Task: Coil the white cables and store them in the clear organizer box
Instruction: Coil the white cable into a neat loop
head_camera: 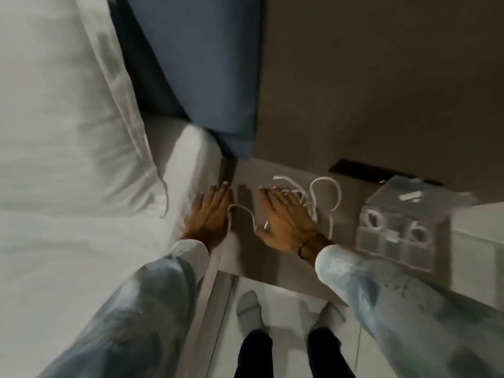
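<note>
Both hands (245, 214) flat by white cables (326, 197); organizer box (395, 257) label unreadable.

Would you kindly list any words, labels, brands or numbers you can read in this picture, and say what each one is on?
No text can be read anywhere in this view.
Clear organizer box: a pale rectangular patch on its open lid may be a label, too blurred to read.
White cables: no markings visible.
Dark strip on the wall behind the box: no legible print.
</note>
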